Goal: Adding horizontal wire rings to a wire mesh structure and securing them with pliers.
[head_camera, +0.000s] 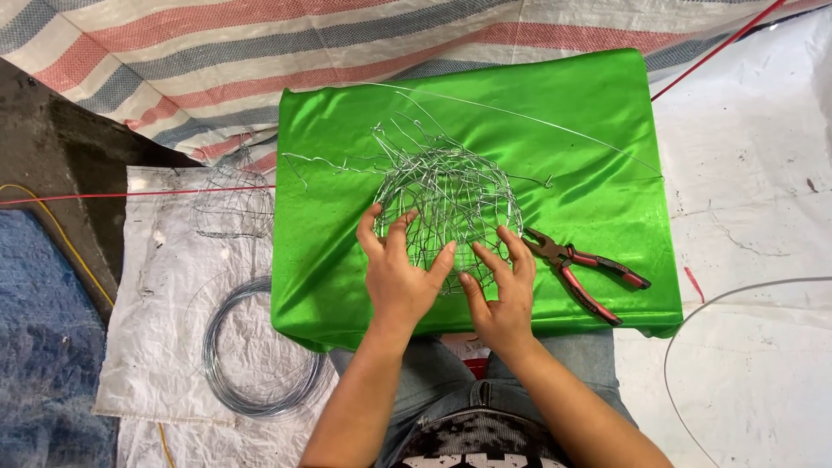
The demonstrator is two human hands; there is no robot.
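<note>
Shaping wire mesh ball (451, 208) — both hands on it, mid-surface (347, 295).

Left hand (397, 273) spread wide over near-left side, fingertips pressing strands; right hand (503, 290) likewise open, fingers on near-right side. Probably tucking loose ends — next likely needs pliers (585, 269), lying by right edge. Wire coil (260, 347) on floor, left.

A wire mesh ball (449, 204) sits in the middle of a cloth-covered surface (598, 121), with both hands on its near side. Pliers (582, 270) lie just right of it. A wire coil (260, 347) lies on the floor to the left, a smaller wire cage (232, 201) behind it.
</note>
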